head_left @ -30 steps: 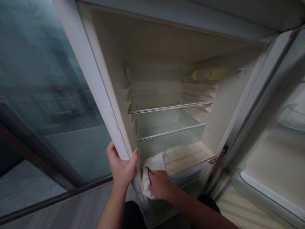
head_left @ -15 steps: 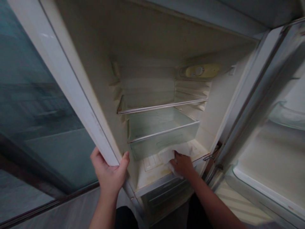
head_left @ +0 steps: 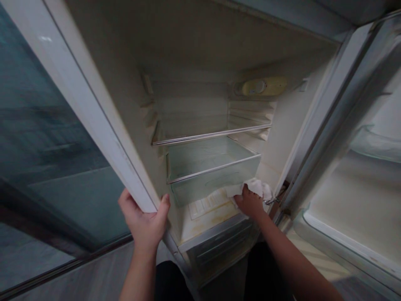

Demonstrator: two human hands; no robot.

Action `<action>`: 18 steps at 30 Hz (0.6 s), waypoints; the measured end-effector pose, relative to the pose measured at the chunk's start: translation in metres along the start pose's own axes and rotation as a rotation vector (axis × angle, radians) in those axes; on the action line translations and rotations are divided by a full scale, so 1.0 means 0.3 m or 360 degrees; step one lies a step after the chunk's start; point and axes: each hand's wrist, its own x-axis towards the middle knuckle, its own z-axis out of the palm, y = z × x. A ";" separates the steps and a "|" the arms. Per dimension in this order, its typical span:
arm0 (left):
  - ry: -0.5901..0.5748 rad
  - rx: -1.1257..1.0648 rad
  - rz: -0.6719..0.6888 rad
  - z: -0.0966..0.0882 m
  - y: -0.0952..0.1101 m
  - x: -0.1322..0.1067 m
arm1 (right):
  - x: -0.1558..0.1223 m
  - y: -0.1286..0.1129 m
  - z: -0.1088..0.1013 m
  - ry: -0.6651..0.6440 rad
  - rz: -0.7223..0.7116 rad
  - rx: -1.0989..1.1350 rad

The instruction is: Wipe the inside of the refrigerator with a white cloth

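Note:
An open, empty fridge fills the view. My left hand point(head_left: 144, 221) grips the white left edge of the fridge body point(head_left: 94, 121), thumb inside, fingers wrapped round the outside. My right hand point(head_left: 249, 203) presses a crumpled white cloth point(head_left: 257, 187) onto the stained bottom shelf point(head_left: 206, 213), at its right end near the right wall. Yellowish stains show on the shelf left of the cloth.
Two glass shelves point(head_left: 213, 167) sit above the bottom shelf; a yellowed control dial point(head_left: 261, 87) is at the upper right inside. The open fridge door point(head_left: 354, 179) stands at the right. A glass panel point(head_left: 46, 138) is on the left, a drawer front point(head_left: 219, 246) below.
My right hand has slid the cloth from the left front of the bottom shelf across to its right end. The view moved closer. My left hand kept its grip.

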 end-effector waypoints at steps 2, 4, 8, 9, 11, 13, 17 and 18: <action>0.0004 0.0004 0.0033 0.001 0.001 0.001 | -0.073 -0.072 0.018 0.0077 -0.0207 0.0024; 0.0005 0.0001 0.0069 0.001 0.001 0.002 | -0.154 -0.149 0.042 0.0090 -0.0516 0.0065; -0.0003 -0.0023 0.0103 0.000 0.003 0.002 | -0.293 -0.297 0.084 0.0109 -0.0906 0.0271; -0.0011 -0.0023 0.0097 0.000 0.003 0.002 | -0.314 -0.331 0.090 0.0097 -0.0949 0.0341; -0.0029 -0.0014 0.0078 -0.001 0.004 0.001 | -0.339 -0.394 0.095 0.0033 -0.1021 0.0512; -0.0043 -0.0002 0.0069 -0.002 0.005 0.001 | -0.349 -0.453 0.093 -0.0069 -0.1079 0.0799; -0.0038 0.0011 0.0077 -0.002 0.007 0.001 | -0.393 -0.555 0.080 -0.0121 -0.1163 0.1666; -0.0032 0.0012 0.0075 -0.002 0.009 0.001 | -0.412 -0.574 0.077 -0.0072 -0.1179 0.1832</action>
